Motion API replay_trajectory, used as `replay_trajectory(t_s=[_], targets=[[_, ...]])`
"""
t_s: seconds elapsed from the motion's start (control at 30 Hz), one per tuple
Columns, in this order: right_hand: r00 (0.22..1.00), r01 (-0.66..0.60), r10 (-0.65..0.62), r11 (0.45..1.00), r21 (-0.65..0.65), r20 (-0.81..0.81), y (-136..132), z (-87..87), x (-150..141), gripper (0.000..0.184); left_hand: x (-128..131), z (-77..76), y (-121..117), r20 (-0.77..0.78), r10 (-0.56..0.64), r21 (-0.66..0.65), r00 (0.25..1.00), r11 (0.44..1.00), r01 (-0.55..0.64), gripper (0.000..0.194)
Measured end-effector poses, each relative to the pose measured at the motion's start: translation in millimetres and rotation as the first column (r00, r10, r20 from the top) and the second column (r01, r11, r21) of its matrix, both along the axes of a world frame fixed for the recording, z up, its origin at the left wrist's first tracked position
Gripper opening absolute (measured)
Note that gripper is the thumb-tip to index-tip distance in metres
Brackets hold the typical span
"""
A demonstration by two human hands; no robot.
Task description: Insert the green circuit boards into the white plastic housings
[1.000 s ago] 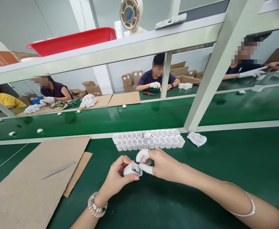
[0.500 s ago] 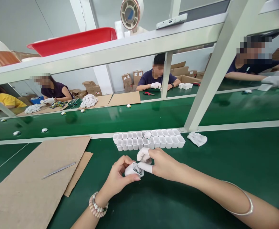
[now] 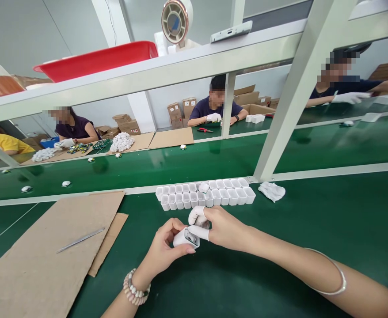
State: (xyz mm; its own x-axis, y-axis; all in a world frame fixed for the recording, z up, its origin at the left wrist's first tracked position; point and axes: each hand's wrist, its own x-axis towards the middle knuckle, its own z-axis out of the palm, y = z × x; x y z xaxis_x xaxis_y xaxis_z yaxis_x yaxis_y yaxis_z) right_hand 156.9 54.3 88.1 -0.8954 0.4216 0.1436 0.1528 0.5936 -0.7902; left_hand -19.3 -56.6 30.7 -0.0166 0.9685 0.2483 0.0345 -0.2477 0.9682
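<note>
My left hand [image 3: 161, 247] is closed around a small white plastic housing [image 3: 180, 239], its open end facing right. Some grey and dark parts show inside that opening. At its rim is my right hand [image 3: 225, 227], wearing white finger covers on thumb and fingers. The right thumb tip touches the edge of the opening and the other fingers curl above it; whatever lies between them is hidden. Just beyond my hands, two rows of white open housings [image 3: 194, 201] stand upright, with a small white piece [image 3: 203, 188] lying on top of them.
Tweezers [image 3: 80, 240] lie on a cardboard sheet [image 3: 44, 234] at left. A crumpled white cloth [image 3: 271, 191] rests right of the rows. Behind a metal post [image 3: 280, 97], small white-topped parts [image 3: 66, 183] sit on a green belt [image 3: 141, 168]. Several co-workers sit across it.
The view has shifted slightly. The right thumb stays at the housing's opening with barely any movement. Small parts on the belt have moved right, and the far-right co-worker's gloved hand has moved left.
</note>
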Motion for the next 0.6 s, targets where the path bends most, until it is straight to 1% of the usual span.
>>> replay_trajectory(t_s=[0.33,0.5,0.6], targets=[[0.999,-0.034,0.033,0.999,-0.006,-0.011,1.2,3.7,2.9,0.01,0.4,-2.5,3.3,0.122,-0.072,-0.001,0.99,0.997,0.073,0.036],[1.0,-0.027,0.027,0.999,-0.019,-0.008,-0.1,3.4,2.1,0.008,-0.8,-4.9,3.5,0.118,-0.075,-0.003,0.99,0.997,0.076,0.036],[1.0,-0.023,0.023,1.0,0.01,0.01,-0.6,2.8,1.3,0.008,0.5,-5.0,3.7,0.114,-0.083,-0.008,0.99,0.996,0.084,0.035]])
